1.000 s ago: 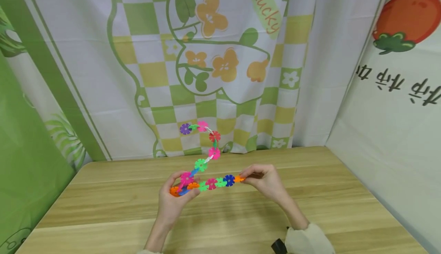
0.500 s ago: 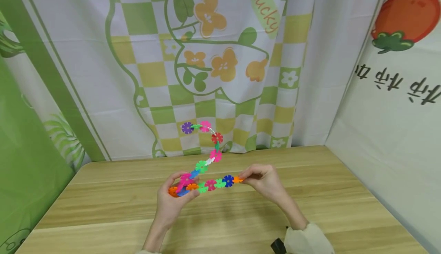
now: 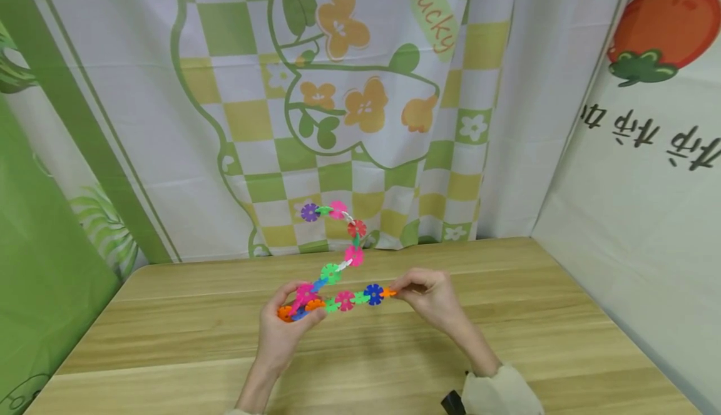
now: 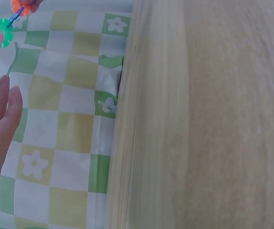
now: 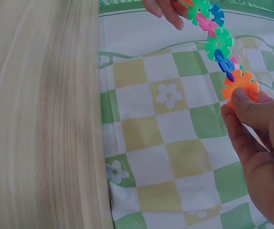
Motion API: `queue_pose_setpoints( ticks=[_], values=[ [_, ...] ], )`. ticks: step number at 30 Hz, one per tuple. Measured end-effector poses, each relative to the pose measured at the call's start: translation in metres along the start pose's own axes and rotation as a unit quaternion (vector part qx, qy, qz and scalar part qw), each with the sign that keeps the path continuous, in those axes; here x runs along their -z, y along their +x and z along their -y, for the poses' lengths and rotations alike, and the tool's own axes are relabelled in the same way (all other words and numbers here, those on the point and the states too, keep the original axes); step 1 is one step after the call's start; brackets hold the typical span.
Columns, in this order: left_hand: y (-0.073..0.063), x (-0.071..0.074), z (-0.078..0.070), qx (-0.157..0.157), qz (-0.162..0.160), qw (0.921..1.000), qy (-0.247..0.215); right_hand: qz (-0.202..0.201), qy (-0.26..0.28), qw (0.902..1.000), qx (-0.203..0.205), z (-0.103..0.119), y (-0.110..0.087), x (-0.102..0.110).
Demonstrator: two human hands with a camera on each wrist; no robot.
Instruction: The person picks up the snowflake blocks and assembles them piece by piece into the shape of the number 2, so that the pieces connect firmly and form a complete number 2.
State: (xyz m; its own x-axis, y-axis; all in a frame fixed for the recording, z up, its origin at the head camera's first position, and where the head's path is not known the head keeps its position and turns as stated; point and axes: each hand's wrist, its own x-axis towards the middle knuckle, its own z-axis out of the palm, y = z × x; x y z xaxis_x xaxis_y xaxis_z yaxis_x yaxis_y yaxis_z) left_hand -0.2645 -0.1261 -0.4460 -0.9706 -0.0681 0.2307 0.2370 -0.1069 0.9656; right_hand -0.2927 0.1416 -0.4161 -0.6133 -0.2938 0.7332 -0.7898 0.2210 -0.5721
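Note:
A chain of interlocking plastic snowflake discs (image 3: 345,301) is held above the table between both hands. My left hand (image 3: 280,333) grips its folded part, where pink, blue and orange discs bunch between thumb and fingers. From there one arm of the chain curves up and back to a purple disc (image 3: 310,212) at its free tip. The other arm runs right through green, pink and dark blue discs to an orange disc (image 5: 241,87). My right hand (image 3: 432,297) pinches that orange end disc between thumb and fingers. In the left wrist view only part of the left hand (image 4: 2,129) shows.
Below the hands lies a wooden table (image 3: 186,333). A patterned curtain (image 3: 360,177) hangs behind its far edge, with a green cloth (image 3: 51,215) at the left and a white printed cloth (image 3: 636,227) at the right. A small black object (image 3: 453,402) is by the right sleeve.
Both hands keep their hold and stay nearly in place. The chain's raised curved arm has shifted slightly to the right, its purple tip with it.

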Motion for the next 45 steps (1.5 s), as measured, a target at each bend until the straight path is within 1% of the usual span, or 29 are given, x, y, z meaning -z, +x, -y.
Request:
queue_pose_setpoints(
  ticks=[6,9,13,17,19,21,23,26,29,32,33,35,38,40,43,45],
  values=[
    [0.0,0.0,0.0,0.006,-0.002,0.9999,0.012,0.016,0.01,0.9997,0.012,0.0,-0.001,-0.001],
    [0.0,-0.002,0.001,0.01,0.002,0.9999,0.014,0.008,0.015,0.9998,0.015,-0.001,-0.002,0.0],
    [-0.001,-0.003,0.002,0.009,-0.004,0.9999,0.004,-0.003,0.011,0.9997,0.022,-0.001,-0.001,0.0],
    [-0.002,-0.005,0.002,-0.001,-0.018,0.9997,-0.014,-0.003,0.022,0.9996,0.019,-0.001,0.0,0.0],
    [-0.002,-0.006,0.001,-0.006,-0.022,0.9995,-0.023,-0.006,0.034,0.9994,0.004,-0.001,0.0,0.0],
    [-0.002,-0.008,0.0,-0.009,-0.026,0.9991,-0.033,-0.01,0.041,0.9989,-0.021,-0.001,-0.001,0.0],
    [-0.002,-0.009,-0.001,-0.01,-0.031,0.9988,-0.037,-0.014,0.046,0.9973,-0.056,0.001,-0.001,0.0],
    [-0.002,-0.01,-0.002,-0.008,-0.039,0.9985,-0.038,-0.016,0.049,0.9923,-0.113,0.004,-0.001,-0.003],
    [-0.003,-0.009,-0.004,-0.008,-0.039,0.9986,-0.036,-0.019,0.049,0.9847,-0.166,0.007,0.001,-0.006],
    [-0.003,-0.007,-0.004,-0.011,-0.036,0.9987,-0.035,-0.016,0.056,0.9739,-0.219,0.008,0.001,-0.01],
    [-0.003,-0.007,-0.003,-0.012,-0.033,0.9987,-0.036,-0.011,0.059,0.9698,-0.237,0.008,0.0,-0.011],
    [-0.003,-0.007,-0.003,-0.015,-0.033,0.9988,-0.033,0.013,0.076,0.9607,-0.267,0.009,-0.001,-0.012],
    [-0.004,-0.007,-0.002,-0.017,-0.031,0.9987,-0.038,0.053,0.113,0.9476,-0.294,0.01,-0.003,-0.014],
    [-0.004,-0.008,-0.002,-0.021,-0.028,0.9985,-0.042,0.068,0.15,0.9369,-0.308,0.011,-0.003,-0.015],
    [-0.004,-0.008,-0.002,-0.03,-0.02,0.9979,-0.053,0.058,0.191,0.9236,-0.327,0.014,-0.002,-0.017],
    [-0.004,-0.008,-0.001,-0.038,-0.012,0.9975,-0.059,0.045,0.208,0.9173,-0.336,0.015,-0.001,-0.018]
  ],
)
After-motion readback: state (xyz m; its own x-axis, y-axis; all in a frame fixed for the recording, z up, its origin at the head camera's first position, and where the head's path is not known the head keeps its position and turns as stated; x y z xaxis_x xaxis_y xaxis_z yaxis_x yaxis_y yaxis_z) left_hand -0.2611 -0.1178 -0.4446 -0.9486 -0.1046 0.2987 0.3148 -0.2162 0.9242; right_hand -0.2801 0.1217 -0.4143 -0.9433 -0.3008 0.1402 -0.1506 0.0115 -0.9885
